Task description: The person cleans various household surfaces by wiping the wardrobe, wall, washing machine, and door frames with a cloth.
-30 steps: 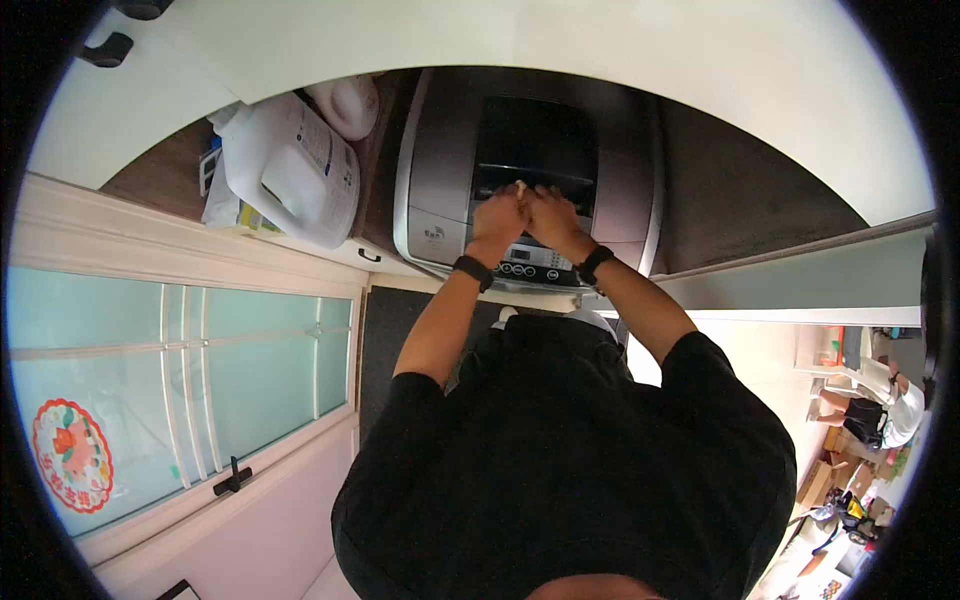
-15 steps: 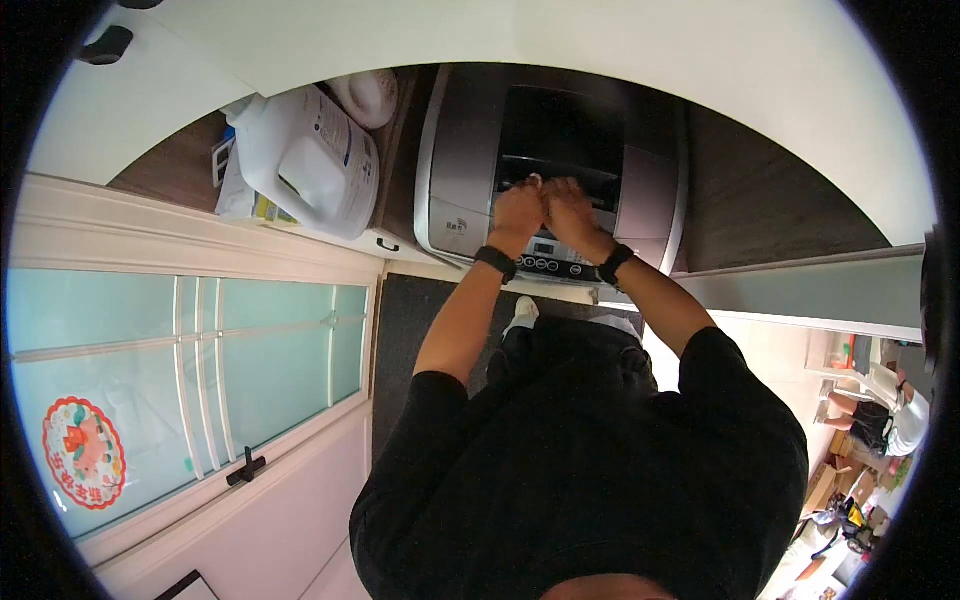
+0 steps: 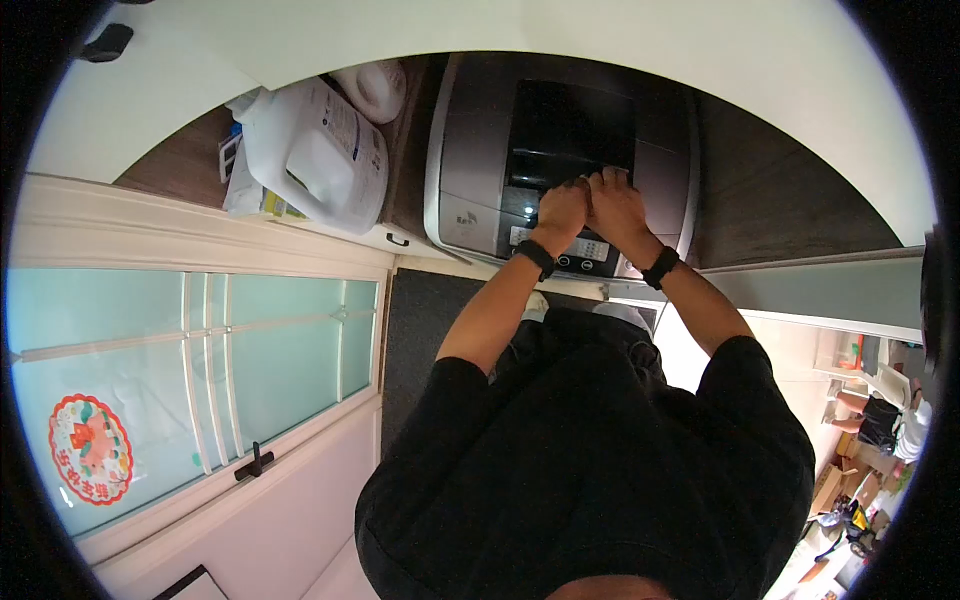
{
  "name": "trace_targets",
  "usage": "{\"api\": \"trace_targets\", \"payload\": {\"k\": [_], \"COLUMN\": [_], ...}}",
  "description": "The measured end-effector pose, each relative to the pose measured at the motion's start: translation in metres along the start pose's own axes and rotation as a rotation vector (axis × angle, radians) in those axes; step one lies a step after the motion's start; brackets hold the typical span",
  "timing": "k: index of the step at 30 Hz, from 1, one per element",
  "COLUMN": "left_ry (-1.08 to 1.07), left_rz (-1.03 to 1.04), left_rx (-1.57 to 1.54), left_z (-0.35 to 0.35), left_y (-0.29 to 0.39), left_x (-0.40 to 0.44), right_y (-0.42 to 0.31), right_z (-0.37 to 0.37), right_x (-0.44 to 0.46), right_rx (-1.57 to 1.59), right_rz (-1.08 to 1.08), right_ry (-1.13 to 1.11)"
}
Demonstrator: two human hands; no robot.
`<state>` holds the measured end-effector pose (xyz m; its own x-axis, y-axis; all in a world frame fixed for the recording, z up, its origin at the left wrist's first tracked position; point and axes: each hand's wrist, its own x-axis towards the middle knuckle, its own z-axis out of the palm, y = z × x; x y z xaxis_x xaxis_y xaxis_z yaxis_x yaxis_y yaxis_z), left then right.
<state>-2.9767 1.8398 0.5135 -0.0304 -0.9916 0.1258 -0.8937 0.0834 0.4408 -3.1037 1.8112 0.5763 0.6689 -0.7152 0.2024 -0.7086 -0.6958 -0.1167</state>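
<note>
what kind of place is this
Probably a home laundry nook: a top-loading washing machine sits in a recess, with a large white handled jug, likely detergent, beside it and a glass-panelled door close by.

Both arms (image 3: pixel 705 305) stretch forward, left grip (image 3: pixel 563 208) and right grip (image 3: pixel 616 204) curled side by side.
</note>
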Motion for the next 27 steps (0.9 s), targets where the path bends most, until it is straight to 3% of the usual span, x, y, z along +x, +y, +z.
{"api": "trace_targets", "payload": {"k": [2, 3, 6, 8, 10, 11, 12, 13, 14, 15, 17, 18, 22, 23, 24, 25, 27], "left_ry": [0.002, 0.005, -0.286, -0.189, -0.02, -0.091, -0.163, -0.236, -0.064, -0.111, -0.203, -0.141, 0.059, 0.093, -0.096, -0.11, -0.136], "left_rz": [-0.069, -0.101, -0.221, -0.214, -0.057, -0.189, -0.324, -0.46, 0.075, -0.071, -0.365, -0.3, -0.043, 0.013, -0.104, -0.087, -0.045], "left_rx": [-0.05, -0.076, -0.166, -0.141, -0.029, -0.184, -0.338, -0.489, 0.078, -0.106, -0.467, -0.418, -0.308, -0.301, -0.334, -0.322, -0.292], "left_z": [0.013, 0.016, -0.02, -0.018, -0.022, -0.026, -0.041, -0.049, -0.031, -0.028, -0.021, -0.022, -0.015, -0.01, -0.016, -0.007, 0.013], "left_y": [-0.013, -0.017, -0.011, -0.024, -0.036, -0.039, -0.033, -0.031, -0.047, -0.045, -0.04, -0.031, 0.017, 0.027, 0.042, 0.05, 0.068], "left_x": [-0.006, -0.006, -0.009, -0.011, -0.014, -0.012, -0.008, -0.006, -0.007, -0.004, 0.005, 0.003, -0.019, -0.025, -0.026, -0.03, -0.039], "right_y": [-0.004, -0.002, 0.004, -0.006, -0.007, -0.006, -0.008, -0.007, -0.006, -0.004, 0.005, 0.01, 0.025, 0.03, 0.037, 0.042, 0.047], "right_z": [0.001, 0.008, 0.024, 0.02, 0.033, 0.041, 0.032, 0.028, 0.024, 0.022, 0.032, 0.036, 0.008, 0.01, 0.013, 0.013, 0.008], "right_x": [0.004, 0.007, 0.01, 0.016, 0.024, 0.03, 0.038, 0.041, 0.043, 0.043, 0.038, 0.034, -0.012, -0.029, -0.046, -0.062, -0.091], "right_rx": [0.003, 0.064, 0.201, 0.229, 0.303, 0.342, 0.283, 0.281, 0.278, 0.274, 0.313, 0.333, 0.332, 0.331, 0.329, 0.322, 0.335], "right_rz": [0.117, 0.086, -0.001, -0.057, -0.117, -0.146, -0.088, -0.074, -0.06, -0.047, -0.063, -0.07, -0.315, -0.217, -0.12, -0.024, 0.042], "right_ry": [-0.187, -0.174, -0.129, -0.088, -0.037, -0.011, -0.23, -0.271, -0.311, -0.35, -0.256, -0.207, 0.356, 0.15, -0.054, -0.254, -0.243]}}
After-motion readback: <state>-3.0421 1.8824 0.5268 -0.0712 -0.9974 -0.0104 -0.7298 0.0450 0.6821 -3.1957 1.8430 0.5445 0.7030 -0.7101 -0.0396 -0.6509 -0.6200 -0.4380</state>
